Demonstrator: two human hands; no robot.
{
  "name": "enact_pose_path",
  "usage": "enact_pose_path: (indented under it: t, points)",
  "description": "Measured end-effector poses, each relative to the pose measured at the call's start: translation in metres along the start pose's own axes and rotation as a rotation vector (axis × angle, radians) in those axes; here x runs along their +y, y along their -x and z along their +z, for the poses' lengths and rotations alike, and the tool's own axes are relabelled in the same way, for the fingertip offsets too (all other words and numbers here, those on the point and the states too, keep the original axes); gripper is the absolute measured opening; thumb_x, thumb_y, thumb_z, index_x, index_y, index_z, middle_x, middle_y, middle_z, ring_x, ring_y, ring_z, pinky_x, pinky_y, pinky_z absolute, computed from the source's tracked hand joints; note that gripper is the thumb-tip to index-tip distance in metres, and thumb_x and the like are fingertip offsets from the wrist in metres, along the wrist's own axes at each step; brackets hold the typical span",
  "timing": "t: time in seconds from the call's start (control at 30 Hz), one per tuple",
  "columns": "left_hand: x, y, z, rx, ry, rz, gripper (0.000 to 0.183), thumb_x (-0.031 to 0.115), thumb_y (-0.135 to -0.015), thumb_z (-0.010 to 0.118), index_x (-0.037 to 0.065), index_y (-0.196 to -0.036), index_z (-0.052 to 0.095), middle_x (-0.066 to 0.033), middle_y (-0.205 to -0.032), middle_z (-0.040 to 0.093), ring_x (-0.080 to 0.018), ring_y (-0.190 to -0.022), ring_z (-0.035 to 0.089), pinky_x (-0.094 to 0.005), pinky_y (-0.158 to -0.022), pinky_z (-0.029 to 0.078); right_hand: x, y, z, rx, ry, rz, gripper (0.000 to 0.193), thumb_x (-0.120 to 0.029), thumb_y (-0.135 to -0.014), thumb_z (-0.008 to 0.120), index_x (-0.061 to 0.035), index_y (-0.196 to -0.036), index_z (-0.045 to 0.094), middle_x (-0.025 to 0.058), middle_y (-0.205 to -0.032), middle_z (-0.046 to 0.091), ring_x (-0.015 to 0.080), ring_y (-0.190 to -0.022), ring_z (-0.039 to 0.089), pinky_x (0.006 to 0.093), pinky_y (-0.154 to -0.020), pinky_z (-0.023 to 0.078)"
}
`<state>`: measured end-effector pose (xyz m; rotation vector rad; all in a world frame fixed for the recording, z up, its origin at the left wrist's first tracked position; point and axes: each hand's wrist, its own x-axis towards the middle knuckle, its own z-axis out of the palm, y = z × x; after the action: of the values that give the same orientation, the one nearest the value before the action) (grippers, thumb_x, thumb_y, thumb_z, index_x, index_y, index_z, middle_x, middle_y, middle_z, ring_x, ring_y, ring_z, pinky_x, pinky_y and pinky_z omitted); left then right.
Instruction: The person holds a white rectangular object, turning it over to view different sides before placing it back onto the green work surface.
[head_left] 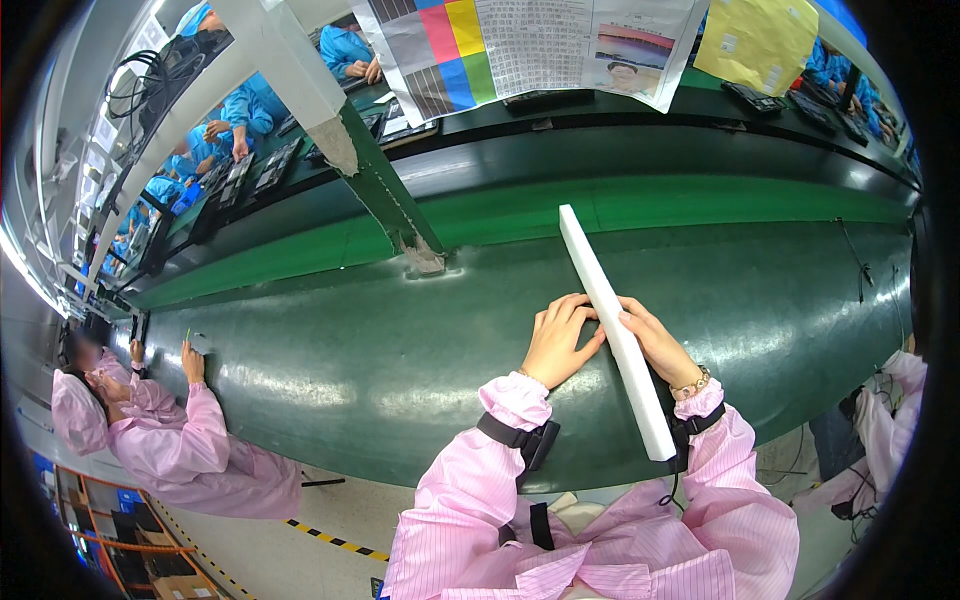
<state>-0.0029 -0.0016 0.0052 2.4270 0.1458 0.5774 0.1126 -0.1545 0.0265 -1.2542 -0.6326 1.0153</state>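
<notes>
— How are the hands gripping?

— Both are on the long white strip (615, 335), right of centre in the frame. The left hand (560, 340) lies over its left edge with fingers curled and fingertips pressing on the strip. The right hand (655, 340) meets it from the other side, fingers close together along the right edge. So the strip is pinched between the two hands at about its middle.

— And where does the strip lie?

— It runs diagonally from the upper middle of the frame down to the lower right, over the dark green conveyor belt (400, 350). Its far end points up the belt; its near end reaches past the right wrist, over the pink sleeve (740, 480). Whether it rests flat on the belt or is lifted a little, I cannot tell from this angle.

— What else is around?

— At the lower left a co-worker in a pink coat (190, 440) sits at the same belt, with one hand (192, 360) raised at its edge. A white and green post (340, 130) slants across the upper left. A colour chart sheet (450, 50) hangs at the top centre, with a yellow sheet (760, 40) at the upper right. Workers in blue coats (240, 105) sit in the upper left.
</notes>
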Motion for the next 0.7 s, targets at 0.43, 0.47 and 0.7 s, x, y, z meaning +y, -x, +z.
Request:
enact_pose_path:
  t: [0.43,0.47,0.7]
  points:
    - [-0.0002,-0.0002,-0.0003,0.000,0.006,-0.003,0.031,0.025,-0.084,0.068,0.009,-0.109,0.058,-0.0087,-0.127,0.052,-0.0287,-0.124,0.043,-0.0426,-0.099,0.033,0.0027,-0.0006,-0.0011,-0.006,0.000,-0.006,0.048,-0.032,-0.099,0.048,-0.0024,-0.135,0.042,0.0038,-0.104,0.061,0.0085,-0.095,0.056,0.0229,-0.083,0.044]
    - [-0.0007,0.0000,-0.0001,0.000,0.006,-0.003,0.031,0.025,-0.084,0.068,0.009,-0.109,0.058,-0.0087,-0.127,0.052,-0.0287,-0.124,0.043,-0.0426,-0.099,0.033,0.0019,-0.0005,-0.0006,-0.007,0.000,-0.006,0.048,-0.032,-0.099,0.048,-0.0024,-0.135,0.042,0.0038,-0.104,0.061,0.0085,-0.095,0.056,0.0229,-0.083,0.044]
    - [-0.0009,0.0005,0.0005,-0.001,0.008,-0.007,0.031,0.024,-0.083,0.068,0.009,-0.109,0.058,-0.0085,-0.128,0.052,-0.0293,-0.125,0.043,-0.0428,-0.099,0.033,-0.0012,0.0004,0.0006,-0.018,0.001,0.002,0.046,-0.028,-0.100,0.046,0.0003,-0.135,0.040,0.0067,-0.108,0.060,0.0106,-0.097,0.058,0.0255,-0.086,0.045]
